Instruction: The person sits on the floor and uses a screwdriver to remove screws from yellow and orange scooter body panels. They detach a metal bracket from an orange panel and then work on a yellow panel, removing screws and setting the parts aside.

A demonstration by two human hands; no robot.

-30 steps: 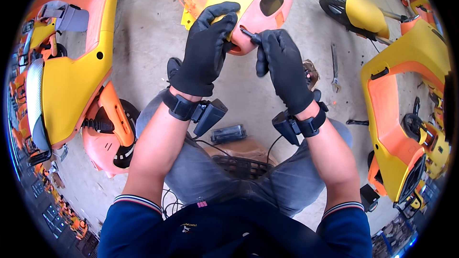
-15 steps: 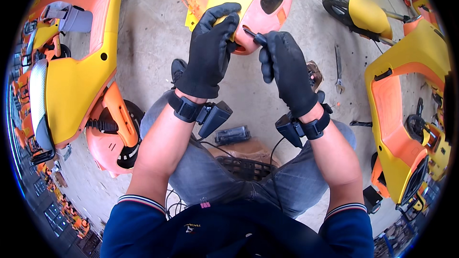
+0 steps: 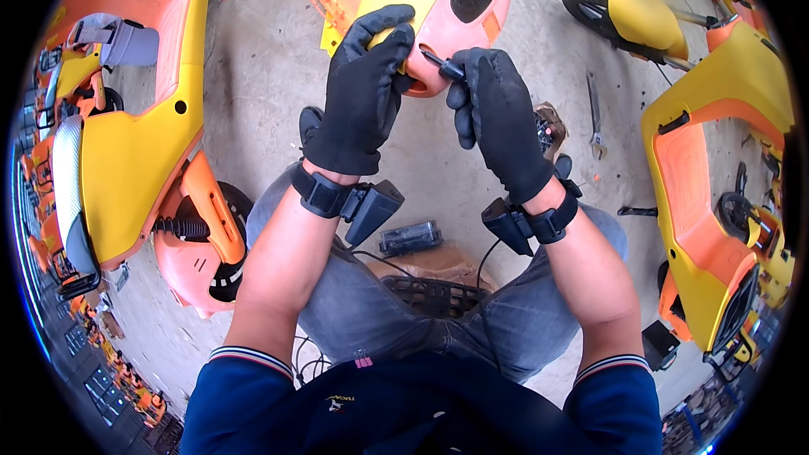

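In front of me is a yellow and pink scooter body panel [image 3: 430, 25] with a dark oval opening. Black-gloved, my left hand [image 3: 358, 97] is closed round the panel's near left edge, its fingers partly hidden. A dark-handled screwdriver [image 3: 449, 67] is gripped in my right hand [image 3: 501, 118], also gloved. Its shaft points up and left, and its tip meets a small slot in the pink face. Whether a screw sits in that slot I cannot tell.
A yellow and orange scooter [image 3: 126, 177] stands at left, another [image 3: 708, 126] at right. A wrench [image 3: 595, 118] lies on the floor beside a small bag of dark parts [image 3: 549, 131]. Between my legs are a black box-shaped part [image 3: 410, 238] and a black slotted crate [image 3: 434, 295].
The panel and both hands have shifted slightly left in view, along with the surroundings. The screwdriver's tip is still at the slot, and both grips are kept.
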